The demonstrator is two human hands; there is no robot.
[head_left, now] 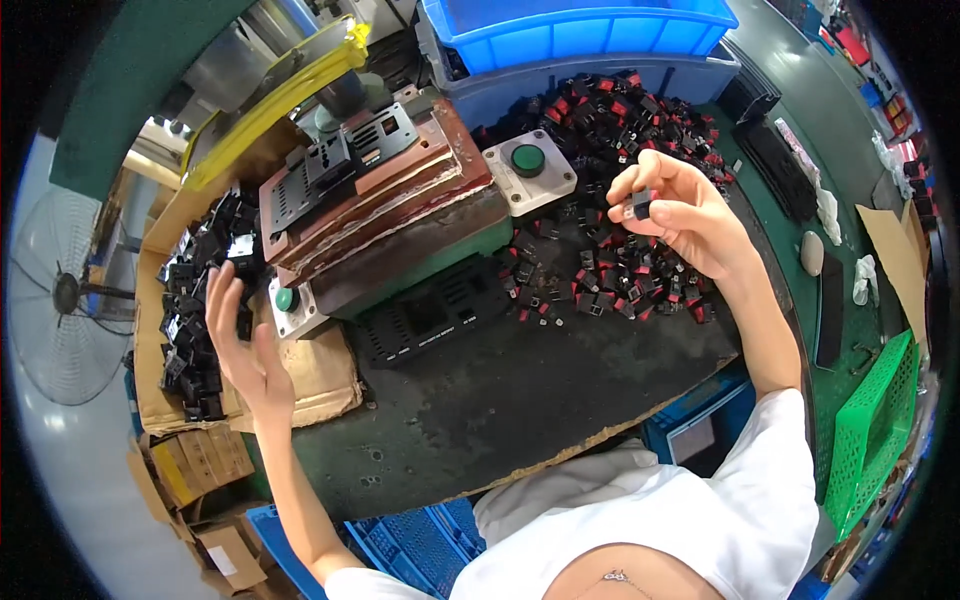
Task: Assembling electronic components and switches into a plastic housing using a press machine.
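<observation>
Between the thumb and fingers of my right hand (695, 215) is a small black rocker switch (641, 204) with metal terminals. It is held above a heap of loose black-and-red rocker switches (610, 275). My left hand (248, 350) has its fingers stretched out and holds nothing. It is beside a cardboard box (152, 350) of small black sockets (190, 300), close to a green push button (287, 300). Between my hands stands a press fixture (400, 245) with a black slotted panel (315, 185) on top. Another black panel (430, 312) lies at its front.
Right of the fixture is a second green button (528, 160) on a metal box. Blue bins (590, 35) stand behind the switches. A yellow-edged press part (280, 100) overhangs the far left. At the right are a green basket (870, 430) and stacked black panels (775, 165).
</observation>
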